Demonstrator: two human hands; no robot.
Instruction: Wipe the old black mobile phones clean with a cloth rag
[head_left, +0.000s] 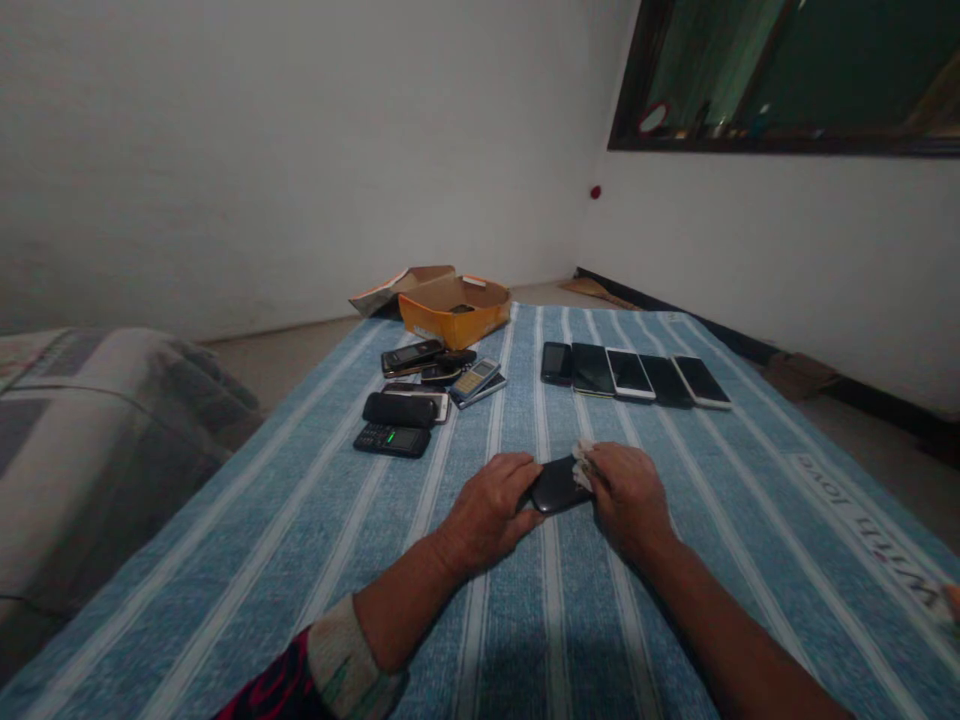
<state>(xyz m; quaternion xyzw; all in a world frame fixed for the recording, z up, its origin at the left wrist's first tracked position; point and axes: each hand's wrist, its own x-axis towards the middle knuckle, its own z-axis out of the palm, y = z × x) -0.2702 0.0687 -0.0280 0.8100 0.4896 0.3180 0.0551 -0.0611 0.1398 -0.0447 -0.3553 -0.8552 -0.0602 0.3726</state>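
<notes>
Phone [561, 486] is gripped at left end by left hand [491, 507], apparently for steadiness; crumpled wad [582, 468] is pinched against right end by right hand [630, 497].

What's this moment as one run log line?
left hand: grips dark phone | right hand: holds pale wad against it | beyond, left: phone pile, orange box | beyond, right: five phones in row

1 legible text recorded: the lettering "with love" [866, 535], printed on the blue striped cloth [750, 560] along its right side. Marking on the orange box [427, 325]: too small to read. Keys of the black keypad phone [391, 440]: characters illegible.
</notes>
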